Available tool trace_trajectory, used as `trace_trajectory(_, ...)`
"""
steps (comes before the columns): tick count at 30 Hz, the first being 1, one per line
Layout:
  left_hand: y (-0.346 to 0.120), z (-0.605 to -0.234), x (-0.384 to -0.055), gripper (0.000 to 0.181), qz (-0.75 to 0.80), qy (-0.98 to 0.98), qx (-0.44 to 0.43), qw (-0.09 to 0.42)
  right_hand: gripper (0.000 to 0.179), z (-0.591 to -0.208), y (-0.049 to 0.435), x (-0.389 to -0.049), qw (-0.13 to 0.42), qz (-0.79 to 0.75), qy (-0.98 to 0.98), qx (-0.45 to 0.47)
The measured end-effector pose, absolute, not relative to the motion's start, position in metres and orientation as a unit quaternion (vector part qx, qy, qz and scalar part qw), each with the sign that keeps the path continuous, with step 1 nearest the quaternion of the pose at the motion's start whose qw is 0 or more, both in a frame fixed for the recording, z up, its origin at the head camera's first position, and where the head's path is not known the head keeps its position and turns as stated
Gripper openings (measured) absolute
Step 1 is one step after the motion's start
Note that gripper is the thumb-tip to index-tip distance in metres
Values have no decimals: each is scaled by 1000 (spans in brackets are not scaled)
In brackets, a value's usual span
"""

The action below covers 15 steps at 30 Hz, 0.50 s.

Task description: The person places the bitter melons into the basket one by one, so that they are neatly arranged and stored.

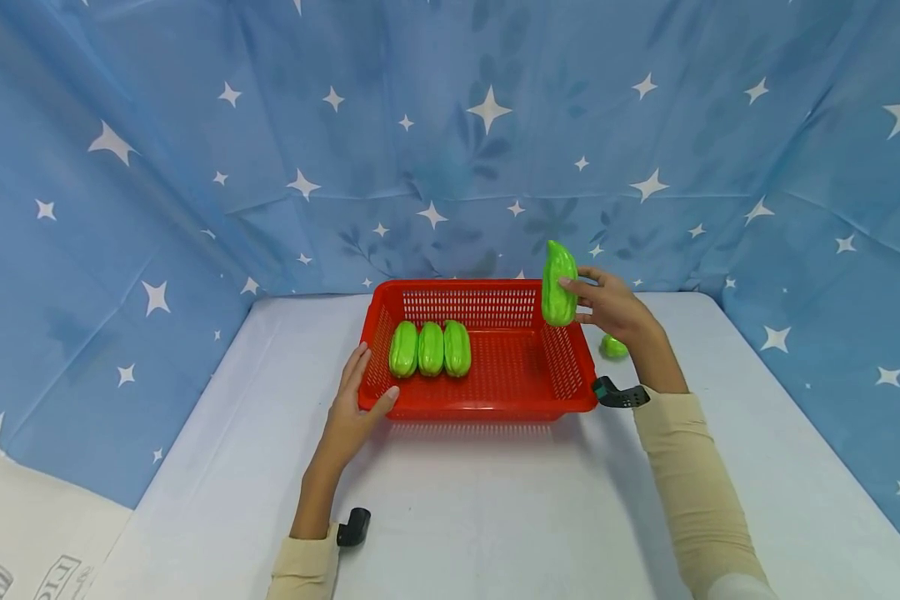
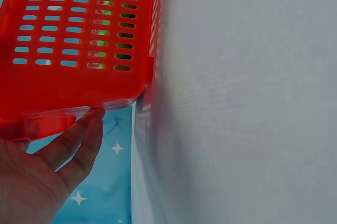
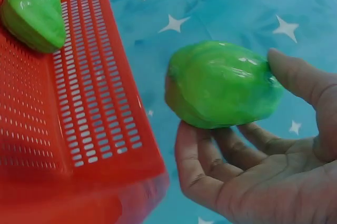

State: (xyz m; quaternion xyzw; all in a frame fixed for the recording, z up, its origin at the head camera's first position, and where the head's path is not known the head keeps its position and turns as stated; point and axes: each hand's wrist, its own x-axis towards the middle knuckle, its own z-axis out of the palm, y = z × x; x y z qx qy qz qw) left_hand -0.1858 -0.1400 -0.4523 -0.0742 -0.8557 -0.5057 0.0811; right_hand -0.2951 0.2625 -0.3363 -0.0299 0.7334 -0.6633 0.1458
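My right hand [image 1: 607, 304] holds a green ridged gourd [image 1: 558, 287] between thumb and fingers, raised over the right end of a red plastic basket [image 1: 487, 406]. In the right wrist view the gourd [image 3: 224, 84] lies across the fingertips, with the thumb at one end, beside the basket's side wall [image 3: 89, 77]. Three similar gourds [image 1: 430, 348] lie side by side in the basket's left part. My left hand [image 1: 352, 412] rests at the basket's near left corner, thumb across the front rim and fingers extended along the left side; these fingers [image 2: 87, 150] touch its outer side below the rim.
Another green piece [image 1: 613, 347] lies on the white table [image 1: 465, 508] right of the basket, partly hidden by my right arm. A blue curtain with white stars [image 1: 450, 150] closes off the back and both sides. A black strap [image 1: 618, 393] is on my right wrist.
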Motion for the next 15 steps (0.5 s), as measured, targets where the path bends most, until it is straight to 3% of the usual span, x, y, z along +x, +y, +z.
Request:
trace_trajectory(9, -140, -452, -185, 83, -504, -857, -70, 77, 73, -340, 242, -308, 199, -621, 755, -62)
trace_trajectory(15, -139, -451, -185, 82, -503, -857, -74, 82, 78, -341, 227, -315, 216, -587, 778, -62)
